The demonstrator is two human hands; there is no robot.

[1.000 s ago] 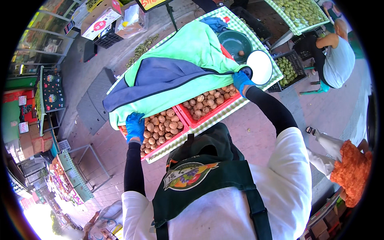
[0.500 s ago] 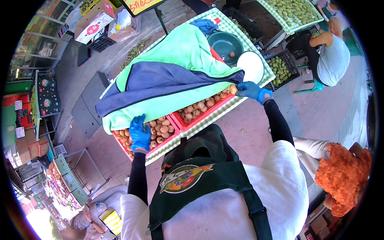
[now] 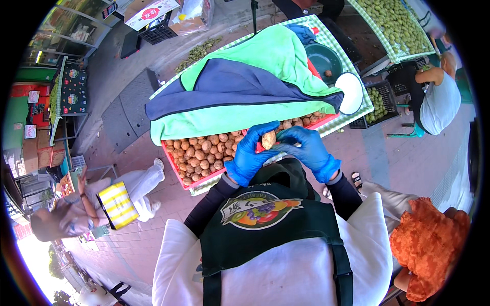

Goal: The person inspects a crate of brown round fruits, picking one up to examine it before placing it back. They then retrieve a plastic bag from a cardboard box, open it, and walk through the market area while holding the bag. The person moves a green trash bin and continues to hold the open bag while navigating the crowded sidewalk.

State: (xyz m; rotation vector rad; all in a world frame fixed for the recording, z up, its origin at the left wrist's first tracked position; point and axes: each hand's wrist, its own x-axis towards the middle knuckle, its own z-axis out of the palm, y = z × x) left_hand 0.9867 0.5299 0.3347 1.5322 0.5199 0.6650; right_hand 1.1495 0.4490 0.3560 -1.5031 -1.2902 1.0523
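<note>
Above the near edge of the stall table, my two blue-gloved hands are together in front of my apron. My left hand [image 3: 251, 156] closes its fingers and thumb around a pale walnut [image 3: 268, 140]. My right hand [image 3: 308, 149] meets it from the other side, its bent fingers and thumb against the nut and the left fingertips. Beyond them, brown walnuts [image 3: 205, 154] fill red trays, the right-hand one partly hidden behind my hands. A green towel [image 3: 204, 125] with a blue-purple fold [image 3: 240, 84] covers the trays' far part.
At the table's right end are a dark green basin [image 3: 323, 60] with one nut in it and a white bowl [image 3: 350, 94]. Black crates [image 3: 378, 104] of green fruit stand beyond. A person in orange [image 3: 429, 245] is close on my right; another with a yellow-striped bag [image 3: 118, 205] walks left.
My left hand has left the left tray and my right hand the towel's right corner; both have come together with the pale walnut. The view has shifted, and the person with the striped bag shows more fully.
</note>
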